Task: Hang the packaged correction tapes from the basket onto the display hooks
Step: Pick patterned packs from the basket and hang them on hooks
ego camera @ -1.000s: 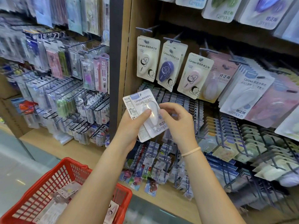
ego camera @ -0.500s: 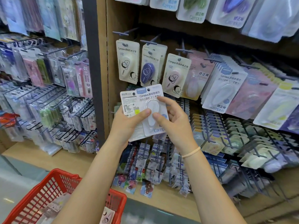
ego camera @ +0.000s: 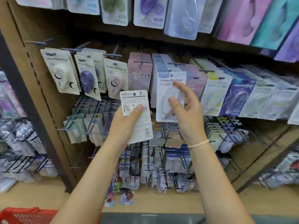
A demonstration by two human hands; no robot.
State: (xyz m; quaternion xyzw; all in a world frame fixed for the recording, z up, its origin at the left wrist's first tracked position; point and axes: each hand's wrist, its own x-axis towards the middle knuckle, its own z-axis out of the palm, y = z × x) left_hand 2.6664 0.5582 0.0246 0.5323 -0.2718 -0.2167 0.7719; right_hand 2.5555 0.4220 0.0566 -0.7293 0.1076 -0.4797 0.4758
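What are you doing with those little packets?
A person is stocking a shop display with packaged correction tapes. The left hand grips one packet turned back side out. The right hand holds another packet, front showing, up by the white row on the display hooks. It is not clearly on a hook yet. The red basket sits at the bottom left.
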